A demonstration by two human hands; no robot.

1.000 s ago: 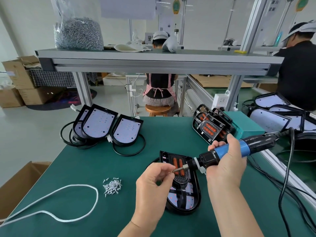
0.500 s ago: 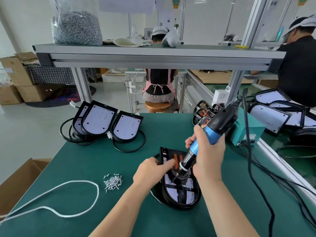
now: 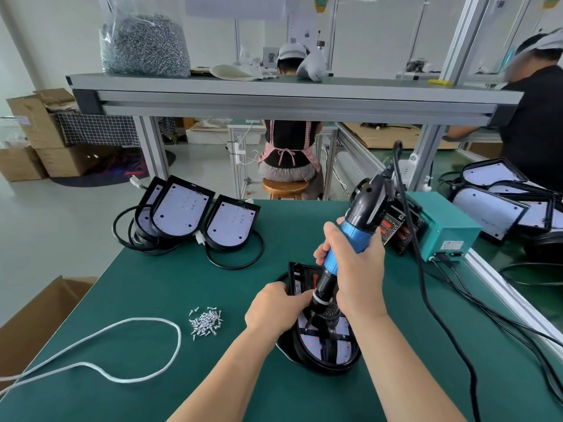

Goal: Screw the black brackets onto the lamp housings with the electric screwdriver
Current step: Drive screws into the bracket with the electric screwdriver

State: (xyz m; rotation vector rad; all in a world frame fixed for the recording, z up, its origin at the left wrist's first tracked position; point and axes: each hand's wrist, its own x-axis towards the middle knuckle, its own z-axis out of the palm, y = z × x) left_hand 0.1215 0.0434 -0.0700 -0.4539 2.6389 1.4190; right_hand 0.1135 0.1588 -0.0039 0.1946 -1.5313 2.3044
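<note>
A black lamp housing (image 3: 323, 354) lies on the green table (image 3: 158, 287) in front of me, with a black bracket (image 3: 330, 330) across its white LED board. My right hand (image 3: 356, 272) grips the blue and black electric screwdriver (image 3: 350, 236), held nearly upright, its bit down on the bracket's left end. My left hand (image 3: 274, 309) rests on the housing's left rim, fingers curled round the edge beside the bit. A small heap of silver screws (image 3: 205, 322) lies to the left.
Finished-looking lamp housings (image 3: 195, 214) with black cables stand at back left, more housings (image 3: 396, 226) beside a teal power box (image 3: 447, 229) at right. A white cord (image 3: 122, 327) loops at front left. The screwdriver cable (image 3: 432, 306) trails right. Two people work beyond.
The screwdriver swung from nearly level to steeply upright and its bit came down onto the bracket. My left hand moved from the bit's tip to the housing's left rim.
</note>
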